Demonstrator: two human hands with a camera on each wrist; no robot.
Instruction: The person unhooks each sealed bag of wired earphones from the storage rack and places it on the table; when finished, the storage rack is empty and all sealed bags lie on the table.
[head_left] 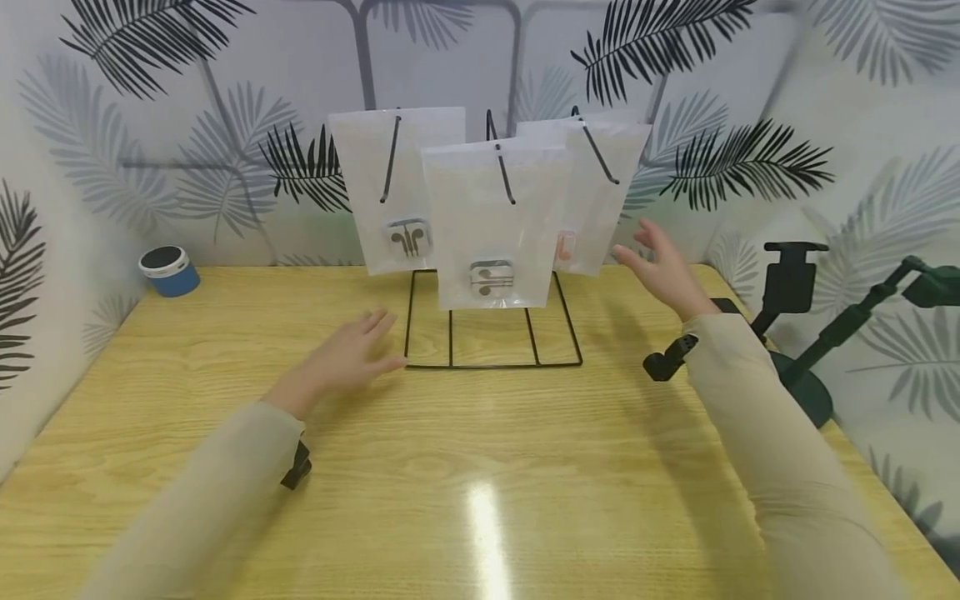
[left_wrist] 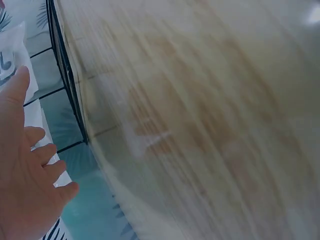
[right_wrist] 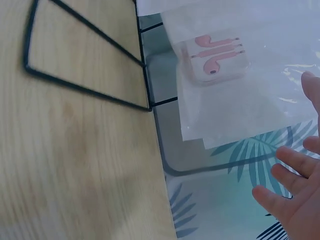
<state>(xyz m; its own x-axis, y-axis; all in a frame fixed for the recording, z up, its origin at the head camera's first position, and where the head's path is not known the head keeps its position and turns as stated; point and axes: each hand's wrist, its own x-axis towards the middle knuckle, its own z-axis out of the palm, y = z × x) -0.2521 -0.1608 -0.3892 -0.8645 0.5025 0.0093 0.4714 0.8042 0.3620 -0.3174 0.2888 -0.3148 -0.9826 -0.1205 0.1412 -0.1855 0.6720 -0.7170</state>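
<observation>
A black wire display rack [head_left: 493,366] stands at the back of the table, with clear plastic bags hanging from its hooks. The front bag [head_left: 495,225] and the left bag [head_left: 397,175] each show a boxed pair of earphones. In the right bag [right_wrist: 270,55] the boxed earphones [right_wrist: 218,56] are pink. My left hand [head_left: 337,358] is beside the rack's front left corner, fingers extended and holding nothing. To the right of the right bag, my right hand [head_left: 667,271] is raised with spread fingers, holding nothing and apart from the bag in the right wrist view.
A blue jar with a white-rimmed dark lid [head_left: 171,271] sits at the table's back left. On the right are a black phone-type holder [head_left: 789,279] and a dark green jointed stand [head_left: 847,325]. A leaf-patterned backdrop [head_left: 247,183] rises behind the wooden table [head_left: 405,475].
</observation>
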